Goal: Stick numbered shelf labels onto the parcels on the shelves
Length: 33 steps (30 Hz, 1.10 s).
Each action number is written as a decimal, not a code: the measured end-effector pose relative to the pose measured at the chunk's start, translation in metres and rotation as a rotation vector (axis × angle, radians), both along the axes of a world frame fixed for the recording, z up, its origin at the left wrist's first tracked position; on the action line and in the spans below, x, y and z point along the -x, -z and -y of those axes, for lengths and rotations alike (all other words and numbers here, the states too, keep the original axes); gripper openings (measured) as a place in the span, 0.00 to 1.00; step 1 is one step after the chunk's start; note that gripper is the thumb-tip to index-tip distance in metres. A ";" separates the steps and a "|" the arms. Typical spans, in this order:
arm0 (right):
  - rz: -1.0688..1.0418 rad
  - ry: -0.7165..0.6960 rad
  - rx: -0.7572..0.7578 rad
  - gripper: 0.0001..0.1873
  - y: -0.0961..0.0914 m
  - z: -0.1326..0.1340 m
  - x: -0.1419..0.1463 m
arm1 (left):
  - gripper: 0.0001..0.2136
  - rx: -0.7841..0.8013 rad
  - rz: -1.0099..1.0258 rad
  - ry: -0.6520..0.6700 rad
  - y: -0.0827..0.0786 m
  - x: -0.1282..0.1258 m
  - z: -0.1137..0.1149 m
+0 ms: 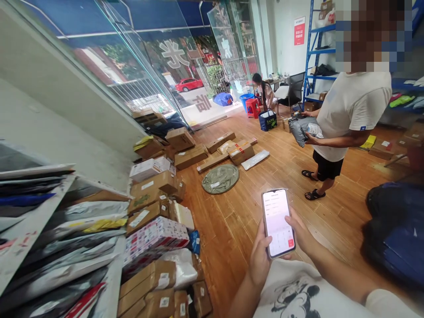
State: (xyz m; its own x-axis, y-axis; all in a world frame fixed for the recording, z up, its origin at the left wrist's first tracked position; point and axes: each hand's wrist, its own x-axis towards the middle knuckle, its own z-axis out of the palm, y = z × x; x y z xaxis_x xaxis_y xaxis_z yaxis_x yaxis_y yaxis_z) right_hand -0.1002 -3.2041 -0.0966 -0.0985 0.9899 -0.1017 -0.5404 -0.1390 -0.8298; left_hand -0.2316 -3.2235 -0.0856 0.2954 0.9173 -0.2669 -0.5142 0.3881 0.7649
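Observation:
A smartphone (277, 218) with a lit, mostly white screen is held upright in front of my shirt. My left hand (260, 254) is wrapped around its lower left side, thumb on the edge of the screen. My right hand (300, 229) grips the right side, and its thumb reaches over the display. A number pad with a red button shows at the bottom of the screen; the text is too small to read. The fingers behind the phone are hidden.
Cardboard boxes (190, 157) and a round green folded bundle (220, 179) lie on the wooden floor. Shelves of parcels (96, 212) stand left. At right, a person (354, 110) holds a grey parcel (300, 128). Another person (265, 95) crouches near a red stool (252, 107).

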 end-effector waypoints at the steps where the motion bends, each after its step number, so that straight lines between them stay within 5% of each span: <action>1: -0.004 -0.017 -0.013 0.35 0.001 0.001 -0.001 | 0.40 0.008 0.021 -0.007 -0.001 0.000 -0.001; 13: 0.020 -0.118 0.021 0.36 0.001 0.006 -0.012 | 0.46 0.072 0.027 0.006 -0.006 -0.005 -0.006; 19: 0.043 -0.125 0.006 0.28 0.003 0.005 -0.015 | 0.49 0.089 0.017 -0.001 -0.008 -0.008 -0.007; 26: 0.058 -0.147 -0.015 0.41 0.009 0.003 -0.017 | 0.50 0.098 -0.077 -0.065 -0.014 -0.009 -0.007; 33: 0.078 -0.167 -0.038 0.40 0.014 0.004 -0.015 | 0.50 0.106 -0.143 -0.098 -0.016 -0.012 -0.007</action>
